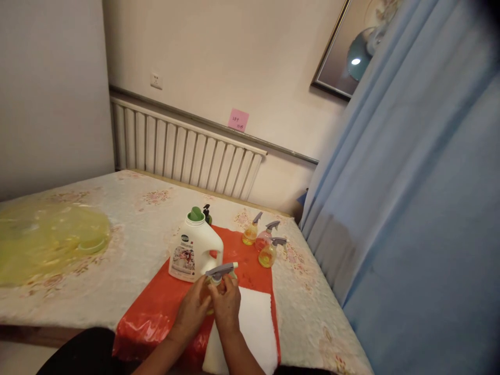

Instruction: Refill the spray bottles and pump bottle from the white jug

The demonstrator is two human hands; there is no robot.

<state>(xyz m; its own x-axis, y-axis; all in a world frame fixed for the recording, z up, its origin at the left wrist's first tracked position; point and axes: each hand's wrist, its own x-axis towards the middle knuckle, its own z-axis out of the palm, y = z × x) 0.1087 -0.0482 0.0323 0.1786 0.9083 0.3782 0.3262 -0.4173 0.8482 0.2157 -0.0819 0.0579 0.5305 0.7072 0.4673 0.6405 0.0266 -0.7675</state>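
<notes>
Both my hands are closed on a small spray bottle with a grey trigger head (221, 270), held upright over the red plastic sheet (152, 302). My left hand (194, 307) wraps the bottle's body, which is mostly hidden by my fingers. At the neck, just under the trigger head, are the fingers of my right hand (227, 303). Right behind them stands a large white detergent jug (199, 245) with a green spout in its uncapped mouth. A white cloth (253, 328) lies beneath and to the right of my right hand.
Several spray bottles, two yellow (267, 255) (250, 233) and one pink (263, 239), stand at the sheet's back right. A dark pump bottle (207, 213) is behind the jug. Yellow plastic (50, 239) covers the left. A radiator (187, 148) and blue curtain (410, 166) border the bed.
</notes>
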